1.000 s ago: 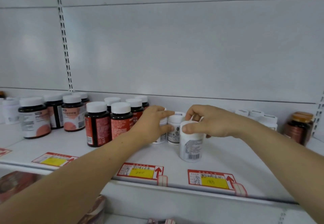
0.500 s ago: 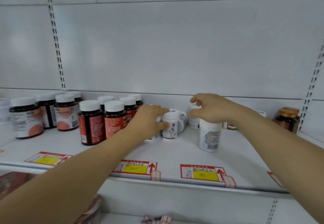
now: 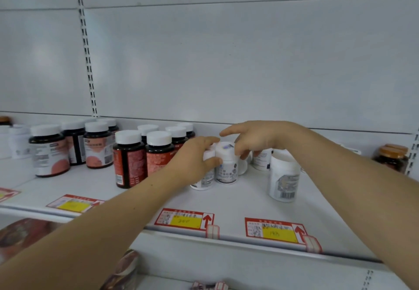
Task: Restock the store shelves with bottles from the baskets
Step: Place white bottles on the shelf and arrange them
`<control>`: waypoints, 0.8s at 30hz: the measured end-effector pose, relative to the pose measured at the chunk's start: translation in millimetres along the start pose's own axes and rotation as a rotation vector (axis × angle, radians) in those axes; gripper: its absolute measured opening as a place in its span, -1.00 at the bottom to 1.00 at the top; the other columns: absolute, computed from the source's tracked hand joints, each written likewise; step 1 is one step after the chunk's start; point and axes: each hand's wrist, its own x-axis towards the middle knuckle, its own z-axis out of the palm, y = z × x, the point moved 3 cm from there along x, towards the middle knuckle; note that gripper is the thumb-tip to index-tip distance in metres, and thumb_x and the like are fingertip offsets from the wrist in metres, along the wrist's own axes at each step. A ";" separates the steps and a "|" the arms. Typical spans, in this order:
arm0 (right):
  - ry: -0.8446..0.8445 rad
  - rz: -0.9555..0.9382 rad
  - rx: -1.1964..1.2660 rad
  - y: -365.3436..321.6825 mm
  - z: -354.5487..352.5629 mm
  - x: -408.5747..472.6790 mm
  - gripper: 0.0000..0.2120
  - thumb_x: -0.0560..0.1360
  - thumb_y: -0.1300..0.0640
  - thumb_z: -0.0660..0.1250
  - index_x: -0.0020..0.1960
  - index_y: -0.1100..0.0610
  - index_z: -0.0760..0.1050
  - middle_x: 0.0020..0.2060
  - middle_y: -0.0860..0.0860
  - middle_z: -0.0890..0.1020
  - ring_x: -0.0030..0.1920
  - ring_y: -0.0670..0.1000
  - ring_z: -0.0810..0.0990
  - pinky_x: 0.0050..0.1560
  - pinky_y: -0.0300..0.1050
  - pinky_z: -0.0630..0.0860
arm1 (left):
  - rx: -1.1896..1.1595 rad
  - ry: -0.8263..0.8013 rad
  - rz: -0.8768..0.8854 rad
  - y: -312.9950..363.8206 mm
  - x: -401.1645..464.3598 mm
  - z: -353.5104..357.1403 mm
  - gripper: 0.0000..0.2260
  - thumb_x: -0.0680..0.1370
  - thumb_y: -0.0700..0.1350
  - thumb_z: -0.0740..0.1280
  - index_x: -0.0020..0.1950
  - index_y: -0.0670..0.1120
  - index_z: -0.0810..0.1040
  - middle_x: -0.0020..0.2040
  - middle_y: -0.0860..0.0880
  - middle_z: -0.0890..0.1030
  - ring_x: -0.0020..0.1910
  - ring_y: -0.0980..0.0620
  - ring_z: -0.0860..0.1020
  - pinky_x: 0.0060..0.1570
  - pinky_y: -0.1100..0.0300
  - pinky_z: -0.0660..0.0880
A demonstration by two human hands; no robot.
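White plastic is what both hands are working among, at the centre of the frame: a cluster of small white bottles standing on the shelf. The left hand comes in from the lower left and has its thumb and fingers curled round the small bottle at the front of the cluster, thumb on the near side, fingertips up by the cap. That bottle stands upright, its long axis vertical, touching a second small bottle just to its left, which the hand partly hides.

The right hand reaches in from the right and hangs just above and behind the held bottle, fingers spread and loose, forefinger pointing left; it grips nothing that can be seen, though its lower fingertips dip behind the cap and contact there cannot be ruled out. Right of it stands a taller white bottle with a barcode, apart from both hands. Dark bottles with white caps fill the left of the shelf.

What the next move turns on: the held bottle sits directly under the left hand's grip, so the left is the nearer hand to shift it, probably to square it up within the row. No basket can be made out.
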 end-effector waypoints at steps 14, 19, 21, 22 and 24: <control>0.158 0.018 -0.037 0.4 -16.5 -29.1 -0.57 0.51 -0.05 0.32 0.34 0.03 0.41 0.20 -0.03 0.53 0.08 -0.03 0.55 0.11 -0.11 0.51 | 0.145 -0.210 0.100 -0.9 -19.0 -9.4 -0.25 0.40 0.08 0.43 0.50 0.11 0.13 0.53 0.04 0.05 0.52 0.05 -0.05 0.47 0.08 0.00; 0.101 0.099 -0.363 8.6 -10.3 20.0 -0.43 0.51 -0.04 0.31 0.47 -0.02 0.26 0.39 0.02 0.39 0.18 0.06 0.50 0.15 -0.08 0.50 | 0.154 -0.069 0.146 14.2 -22.3 -1.8 -0.39 0.45 0.17 0.38 0.46 0.09 0.29 0.51 0.00 0.19 0.51 0.03 -0.01 0.43 0.16 -0.12; -0.003 0.129 -0.394 10.5 -2.1 34.3 -0.40 0.50 -0.05 0.32 0.49 -0.07 0.20 0.41 0.03 0.35 0.14 0.07 0.54 0.01 -0.10 0.57 | 0.115 -0.034 0.174 13.6 -23.4 -3.1 -0.42 0.44 0.11 0.41 0.42 0.06 0.35 0.48 0.00 0.28 0.48 0.07 0.06 0.36 0.32 -0.14; -0.048 0.149 -0.410 12.2 0.7 38.3 -0.39 0.50 -0.05 0.32 0.50 -0.10 0.19 0.41 0.03 0.34 0.12 0.08 0.56 -0.01 -0.09 0.59 | 0.099 -0.031 0.185 11.2 -24.7 -4.8 -0.42 0.43 0.11 0.43 0.41 0.06 0.38 0.47 0.00 0.29 0.48 0.09 0.07 0.34 0.34 -0.14; -0.119 0.186 -0.418 15.6 5.7 42.6 -0.41 0.50 -0.03 0.33 0.48 -0.12 0.22 0.37 0.04 0.38 0.07 0.08 0.61 0.01 -0.08 0.60 | 0.092 -0.026 0.193 4.6 -27.8 -9.0 -0.40 0.36 0.18 0.46 0.36 0.11 0.42 0.47 0.04 0.28 0.49 0.09 0.04 0.41 0.24 -0.10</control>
